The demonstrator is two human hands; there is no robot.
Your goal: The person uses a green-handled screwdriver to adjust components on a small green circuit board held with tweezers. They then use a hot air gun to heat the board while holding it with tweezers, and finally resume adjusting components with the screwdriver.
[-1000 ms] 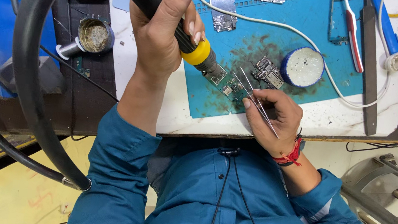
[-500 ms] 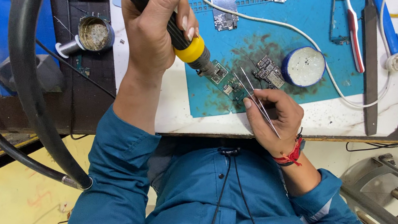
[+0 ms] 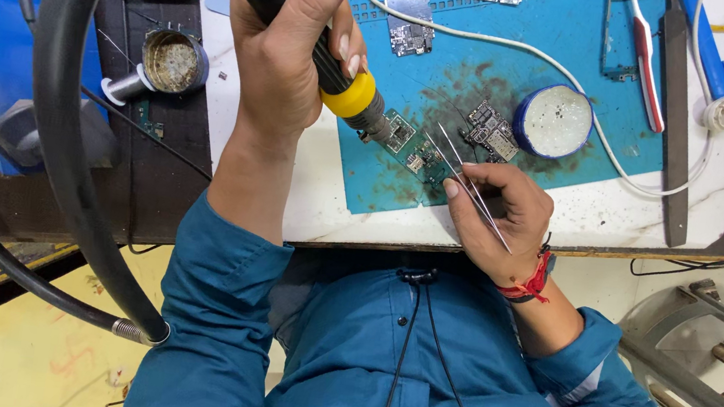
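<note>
Rework under way: left hand [image 3: 282, 65] clenched round hot-air handle [image 3: 339, 90], nozzle aimed at small green circuit board [image 3: 414, 153] just beyond right hand [image 3: 498, 216], which pinches tweezers [image 3: 468, 178] at board. No part lifted yet.

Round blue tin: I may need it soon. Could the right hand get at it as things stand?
Probably yes: the round blue tin lies uncovered just beyond the right hand, though that hand holds tweezers.
</note>
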